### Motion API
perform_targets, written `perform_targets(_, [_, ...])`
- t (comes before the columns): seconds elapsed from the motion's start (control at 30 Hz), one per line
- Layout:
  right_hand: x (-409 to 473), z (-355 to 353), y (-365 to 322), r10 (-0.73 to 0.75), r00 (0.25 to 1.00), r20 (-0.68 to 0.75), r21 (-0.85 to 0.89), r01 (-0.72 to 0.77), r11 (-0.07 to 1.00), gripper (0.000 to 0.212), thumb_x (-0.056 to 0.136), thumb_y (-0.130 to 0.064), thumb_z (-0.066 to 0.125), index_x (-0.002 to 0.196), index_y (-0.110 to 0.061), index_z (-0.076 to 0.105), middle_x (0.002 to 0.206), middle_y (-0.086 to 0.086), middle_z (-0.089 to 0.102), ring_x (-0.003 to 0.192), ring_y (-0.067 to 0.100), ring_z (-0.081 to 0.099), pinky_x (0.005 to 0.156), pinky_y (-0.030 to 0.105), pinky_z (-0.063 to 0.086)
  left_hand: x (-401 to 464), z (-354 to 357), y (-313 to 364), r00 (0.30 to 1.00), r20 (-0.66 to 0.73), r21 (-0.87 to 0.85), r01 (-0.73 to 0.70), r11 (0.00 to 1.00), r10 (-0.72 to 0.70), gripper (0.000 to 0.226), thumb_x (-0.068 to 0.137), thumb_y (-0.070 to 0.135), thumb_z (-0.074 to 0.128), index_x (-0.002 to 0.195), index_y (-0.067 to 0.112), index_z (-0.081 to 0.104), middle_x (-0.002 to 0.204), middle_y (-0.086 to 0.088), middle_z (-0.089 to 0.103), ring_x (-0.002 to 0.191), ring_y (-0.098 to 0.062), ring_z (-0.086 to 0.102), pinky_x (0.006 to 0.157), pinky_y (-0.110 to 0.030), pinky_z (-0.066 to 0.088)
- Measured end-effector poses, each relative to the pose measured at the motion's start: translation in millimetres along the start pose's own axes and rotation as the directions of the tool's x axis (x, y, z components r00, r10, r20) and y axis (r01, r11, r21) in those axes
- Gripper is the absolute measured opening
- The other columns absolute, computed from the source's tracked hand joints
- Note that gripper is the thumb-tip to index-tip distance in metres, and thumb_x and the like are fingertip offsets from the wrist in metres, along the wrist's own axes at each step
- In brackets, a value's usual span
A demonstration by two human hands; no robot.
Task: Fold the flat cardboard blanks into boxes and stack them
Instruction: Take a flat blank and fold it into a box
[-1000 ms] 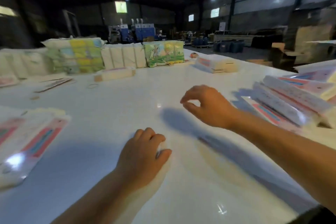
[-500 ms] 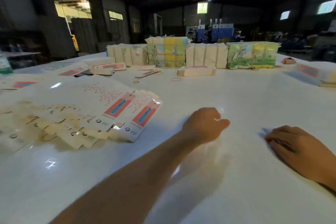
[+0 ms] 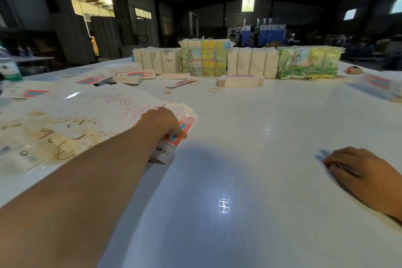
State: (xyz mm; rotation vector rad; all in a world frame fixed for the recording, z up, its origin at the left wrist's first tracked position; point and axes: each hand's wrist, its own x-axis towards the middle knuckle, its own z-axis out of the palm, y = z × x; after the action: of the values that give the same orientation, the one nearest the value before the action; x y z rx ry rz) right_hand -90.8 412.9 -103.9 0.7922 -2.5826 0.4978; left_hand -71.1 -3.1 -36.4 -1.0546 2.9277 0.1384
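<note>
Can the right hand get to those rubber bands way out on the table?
Probably yes, with a long stretch. The right hand rests on the white table, and nothing lies between it and the rubber bands, though they sit far out.

Your fanned white cardboard blanks point(image 3: 91, 113) carry pink-and-blue panels and red dots — beyond, green-and-yellow illustrated bundles point(image 3: 204, 59) sit on your glossy white counter point(image 3: 261, 137).
</note>
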Motion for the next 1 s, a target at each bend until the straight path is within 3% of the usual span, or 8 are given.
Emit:
perform_targets(0.23, [0.0, -6.5, -10.3, -0.013, 1.0, 0.004, 0.024, 0.013, 1.0, 0.015, 0.082, -0.003, 0.067, 0.086, -0.017, 0.072, 0.089, -0.006, 0.061, 0.082, 0.018, 0.053, 0.073, 0.031, 0.039, -15.3, -10.6, 14.5, 0.978, -0.198, -0.218, -0.11, 0.97, 0.066, 0.011, 0.086, 0.018, 0.058, 0.081, 0.012, 0.05, 0.086, -0.008, 0.059, 0.073, -0.022, 0.057, 0.058, -0.029, 0.044])
perform_targets(0.33, [0.0, -8.4, -14.6, 0.009, 1.0, 0.022, 0.009, -0.01, 1.0, 0.01, 0.087, -0.01, 0.062, 0.088, -0.012, 0.072, 0.092, 0.002, 0.064, 0.084, 0.024, 0.054, 0.072, 0.028, 0.035, -46.0, -15.2, 45.3, 0.928, -0.247, -0.4, -0.359, 0.843, 0.278, 0.021, 0.097, 0.025, 0.044, 0.09, 0.011, 0.058, 0.086, -0.005, 0.059, 0.07, -0.016, 0.056, 0.055, -0.027, 0.041])
perform_targets(0.47, [-1.3, -9.0, -16.0, 0.067, 0.996, 0.052, 0.0, -0.067, 0.998, 0.015, 0.089, -0.014, 0.058, 0.093, -0.014, 0.072, 0.103, 0.002, 0.063, 0.097, 0.025, 0.054, 0.079, 0.028, 0.04, -103.2, 2.6, 91.1, 0.799, -0.274, -0.51, -0.593, 0.623, 0.535, 0.029, 0.099, 0.03, 0.042, 0.082, 0.014, 0.059, 0.076, 0.001, 0.058, 0.063, -0.01, 0.054, 0.051, -0.021, 0.036])
perform_targets(0.67, [-1.5, -6.5, -14.9, 0.115, 0.99, 0.082, -0.008, -0.115, 0.993, 0.021, 0.09, -0.017, 0.054, 0.102, -0.007, 0.068, 0.099, 0.01, 0.064, 0.097, 0.029, 0.056, 0.077, 0.038, 0.047, -138.9, 52.0, 111.6, 0.683, -0.302, -0.485, -0.711, 0.51, 0.665, 0.031, 0.099, 0.027, 0.04, 0.081, 0.008, 0.058, 0.085, -0.004, 0.067, 0.072, -0.023, 0.065, 0.069, -0.043, 0.055])
perform_targets(0.8, [-1.6, -3.4, -12.1, 0.115, 0.988, 0.1, 0.005, -0.116, 0.993, 0.023, 0.091, -0.017, 0.053, 0.109, -0.014, 0.068, 0.105, 0.011, 0.065, 0.097, 0.027, 0.057, 0.078, 0.034, 0.047, -133.8, 66.2, 110.0, 0.635, -0.357, -0.401, -0.767, 0.501, 0.685, 0.031, 0.098, 0.02, 0.039, 0.077, 0.005, 0.056, 0.082, -0.005, 0.066, 0.07, -0.027, 0.06, 0.066, -0.042, 0.051])
perform_targets(0.87, [0.0, -3.9, -12.4, 0.179, 0.983, 0.025, 0.169, -0.181, 0.969, 0.019, 0.09, -0.01, 0.053, 0.099, -0.012, 0.07, 0.098, 0.009, 0.068, 0.091, 0.025, 0.06, 0.073, 0.029, 0.046, -130.9, 67.1, 110.1, 0.607, -0.389, -0.393, -0.79, 0.471, 0.693, 0.031, 0.098, 0.02, 0.039, 0.076, 0.005, 0.054, 0.079, -0.002, 0.065, 0.066, -0.025, 0.059, 0.063, -0.038, 0.051])
perform_targets(0.93, [4.7, -7.4, -12.6, 0.399, 0.916, -0.038, 0.573, -0.307, 0.76, 0.026, 0.09, -0.006, 0.047, 0.082, -0.013, 0.07, 0.077, 0.007, 0.069, 0.072, 0.025, 0.06, 0.06, 0.03, 0.045, -128.9, 68.1, 109.3, 0.586, -0.403, -0.384, -0.806, 0.451, 0.703, 0.033, 0.099, 0.024, 0.039, 0.077, 0.005, 0.055, 0.082, 0.0, 0.066, 0.063, -0.018, 0.059, 0.059, -0.032, 0.051])
perform_targets(1.0, [7.8, -14.0, -13.4, 0.52, 0.846, 0.115, 0.88, -0.33, 0.342, 0.038, 0.093, -0.012, 0.04, 0.068, -0.014, 0.069, 0.061, 0.014, 0.06, 0.052, 0.028, 0.052, 0.043, 0.028, 0.037, -128.4, 68.9, 106.9, 0.573, -0.417, -0.396, -0.813, 0.427, 0.706, 0.033, 0.099, 0.026, 0.039, 0.08, 0.006, 0.056, 0.086, 0.001, 0.067, 0.064, -0.016, 0.062, 0.059, -0.031, 0.054])
